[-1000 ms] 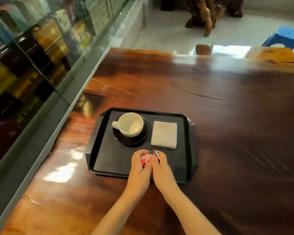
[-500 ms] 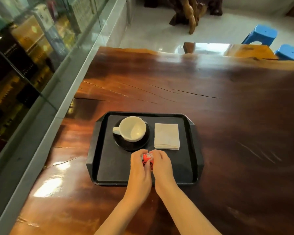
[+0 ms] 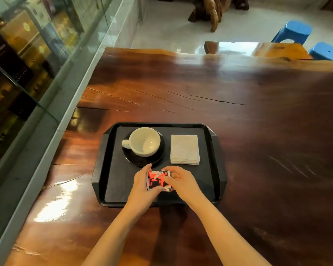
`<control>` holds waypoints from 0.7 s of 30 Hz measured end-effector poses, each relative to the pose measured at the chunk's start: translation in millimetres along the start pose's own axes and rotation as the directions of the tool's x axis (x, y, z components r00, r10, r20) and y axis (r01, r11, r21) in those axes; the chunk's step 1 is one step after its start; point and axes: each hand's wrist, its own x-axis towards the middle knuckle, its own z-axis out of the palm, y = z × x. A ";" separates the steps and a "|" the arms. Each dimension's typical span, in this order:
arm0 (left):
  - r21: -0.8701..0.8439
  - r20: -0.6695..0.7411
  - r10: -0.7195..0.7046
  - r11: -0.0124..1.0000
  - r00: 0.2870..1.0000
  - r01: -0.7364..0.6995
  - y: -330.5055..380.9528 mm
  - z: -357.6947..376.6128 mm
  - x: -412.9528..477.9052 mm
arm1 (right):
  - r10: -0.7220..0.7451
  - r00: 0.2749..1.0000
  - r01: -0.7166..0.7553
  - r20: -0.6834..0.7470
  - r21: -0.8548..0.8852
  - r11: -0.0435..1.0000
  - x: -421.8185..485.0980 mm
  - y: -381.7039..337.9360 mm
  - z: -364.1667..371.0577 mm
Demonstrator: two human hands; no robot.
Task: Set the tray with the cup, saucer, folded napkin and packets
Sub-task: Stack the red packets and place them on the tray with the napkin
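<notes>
While my left hand (image 3: 142,189) and right hand (image 3: 182,181) pinch the packets (image 3: 158,180) by their side edges, near-middle on the tray (image 3: 119,177), they look light, thin, slippery.

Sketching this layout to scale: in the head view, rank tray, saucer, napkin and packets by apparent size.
1. tray
2. saucer, partly under the cup
3. napkin, only slightly smaller
4. packets, smallest, though partly covered
</notes>
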 end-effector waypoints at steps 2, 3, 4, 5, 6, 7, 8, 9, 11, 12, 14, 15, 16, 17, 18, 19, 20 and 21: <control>0.156 0.044 0.118 0.980 0.992 -0.123 -6.6 -4.7 0.8 | -0.001 0.999 0.001 0.042 -0.001 1.000 3.8 3.0 1.0; 0.217 0.068 0.154 0.962 0.986 -0.165 -10.2 -6.4 2.3 | -0.008 0.999 0.009 0.051 -0.015 1.000 6.0 4.2 1.7; 0.274 0.083 0.182 0.941 0.980 -0.198 -13.6 -7.5 4.0 | -0.017 0.998 0.019 0.058 -0.034 0.999 8.1 5.4 2.6; 0.327 0.084 0.204 0.919 0.975 -0.220 -16.6 -8.2 5.8 | -0.025 0.998 0.029 0.065 -0.056 0.998 9.7 6.3 3.7; 0.368 0.075 0.214 0.902 0.974 -0.227 -18.6 -8.3 7.6 | -0.030 0.997 0.036 0.074 -0.086 0.996 10.4 6.8 4.7; 0.394 0.063 0.214 0.892 0.975 -0.221 -20.4 -8.0 8.8 | -0.034 0.996 0.045 0.088 -0.120 0.992 10.9 7.5 5.3; 0.407 0.054 0.202 0.890 0.978 -0.206 -22.0 -7.3 10.1 | -0.045 0.993 0.062 0.110 -0.150 0.987 11.0 8.3 5.0; 0.412 0.047 0.190 0.891 0.981 -0.192 -23.3 -6.5 11.3 | -0.060 0.988 0.085 0.143 -0.176 0.981 11.2 8.9 3.8; 0.413 0.037 0.170 0.895 0.985 -0.170 -26.1 -5.2 14.6 | -0.082 0.970 0.140 0.230 -0.248 0.959 11.6 8.9 -0.4; 0.412 0.035 0.160 0.897 0.986 -0.160 -27.4 -4.1 16.7 | -0.087 0.959 0.171 0.269 -0.306 0.937 12.7 8.6 -1.9; 0.416 0.039 0.143 0.898 0.989 -0.146 -29.8 -1.0 20.2 | -0.102 0.948 0.235 0.300 -0.453 0.860 15.8 8.6 -1.7; 0.425 0.043 0.130 0.895 0.991 -0.136 -31.1 0.9 21.6 | -0.112 0.949 0.256 0.296 -0.510 0.821 17.6 9.2 -0.2; 0.437 0.043 0.115 0.891 0.992 -0.122 -32.4 2.7 22.9 | -0.123 0.950 0.267 0.286 -0.544 0.796 19.2 10.2 1.9; 0.447 0.039 0.101 0.888 0.994 -0.108 -34.0 4.1 24.0 | -0.131 0.951 0.272 0.280 -0.562 0.781 20.8 11.5 3.9; 0.455 0.035 0.087 0.886 0.996 -0.094 -35.6 5.0 25.2 | -0.137 0.951 0.278 0.278 -0.574 0.770 22.2 13.1 5.9; 0.461 0.033 0.076 0.883 0.997 -0.082 -37.2 5.6 26.3 | -0.140 0.950 0.284 0.278 -0.589 0.757 23.6 14.9 7.6; 0.469 0.036 0.065 0.880 0.997 -0.074 -39.2 6.1 27.6 | -0.144 0.950 0.288 0.277 -0.601 0.745 24.7 16.5 8.8; 0.477 0.039 0.057 0.876 0.998 -0.069 -40.8 6.5 28.7 | -0.147 0.951 0.287 0.270 -0.609 0.739 25.4 17.9 9.9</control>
